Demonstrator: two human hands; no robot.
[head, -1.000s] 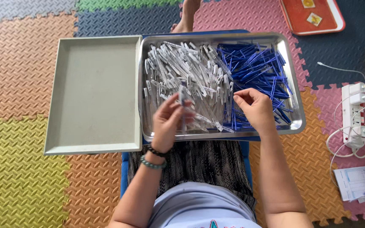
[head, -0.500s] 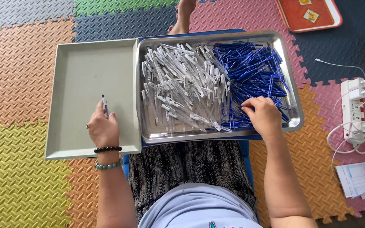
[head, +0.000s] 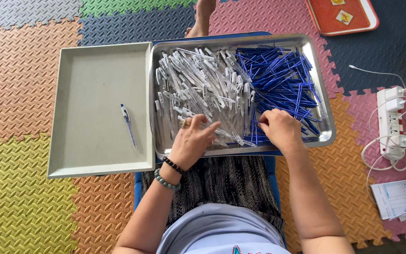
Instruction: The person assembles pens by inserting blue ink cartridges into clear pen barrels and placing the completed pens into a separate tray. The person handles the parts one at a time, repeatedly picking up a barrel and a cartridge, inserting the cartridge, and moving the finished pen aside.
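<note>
A person sits on the foam floor mat (head: 19, 207). The left hand (head: 191, 141) rests, fingers loose, on clear pen barrels (head: 198, 89) in a steel tray (head: 323, 136). The right hand (head: 280, 129) seems to pinch blue refills (head: 280, 80). One assembled pen (head: 128, 124) lies in the grey tray (head: 95, 84).

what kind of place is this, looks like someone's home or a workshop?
Probably a home floor used for piecework, not a proper workshop. The person sits on coloured foam puzzle mats, with a metal tray of pen parts over the lap, a grey tray beside it, and a power strip lying on the mats.
</note>
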